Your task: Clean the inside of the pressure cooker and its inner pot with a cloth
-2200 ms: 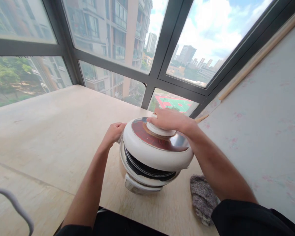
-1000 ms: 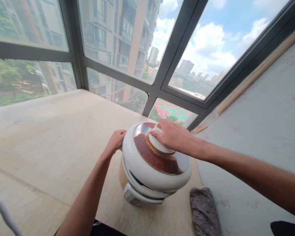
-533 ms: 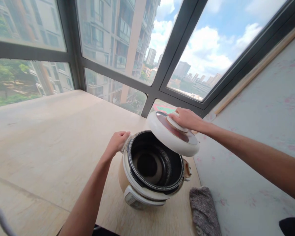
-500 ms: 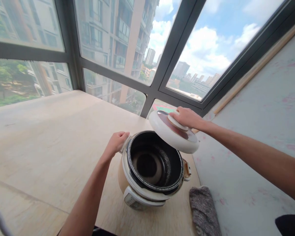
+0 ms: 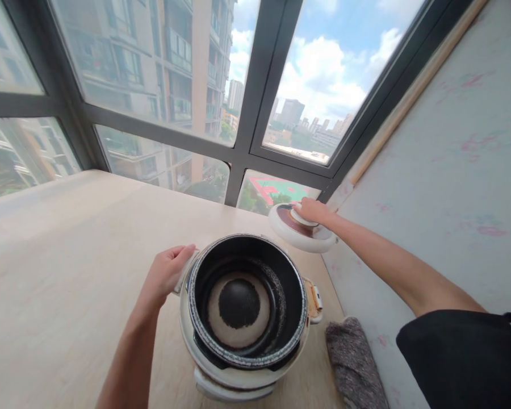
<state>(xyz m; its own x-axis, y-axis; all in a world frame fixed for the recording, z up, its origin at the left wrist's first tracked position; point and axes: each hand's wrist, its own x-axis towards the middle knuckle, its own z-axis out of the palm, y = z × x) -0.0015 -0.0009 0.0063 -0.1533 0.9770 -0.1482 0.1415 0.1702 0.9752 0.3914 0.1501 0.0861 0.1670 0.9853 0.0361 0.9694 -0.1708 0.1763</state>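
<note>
An electric pressure cooker [image 5: 187,324] stands uncovered on the pale ledge. Its dark inner pot [image 5: 276,335] shows a worn, ring-marked bottom with nothing in it. My left hand [image 5: 168,272] is closed around the cooker's left side handle. Beyond the cooker's far right rim, my right hand [image 5: 313,210] grips the knob of the white and brown lid [image 5: 281,230]. The lid is apart from the pot, tilted slightly, close to the window and the wall. Whether its underside touches the ledge I cannot tell.
A folded grey fuzzy cloth [image 5: 355,358] lies right of the cooker, against the patterned wall [image 5: 443,187]. Dark window frames [image 5: 234,165] rise behind the pale ledge [image 5: 68,255]. The cooker's right side handle [image 5: 314,301] sticks out toward the wall.
My right hand has carried the lid from above the pot's rim away toward the window and lower. My left hand stays on the handle. The view has shifted, showing more of the pot's inside.
</note>
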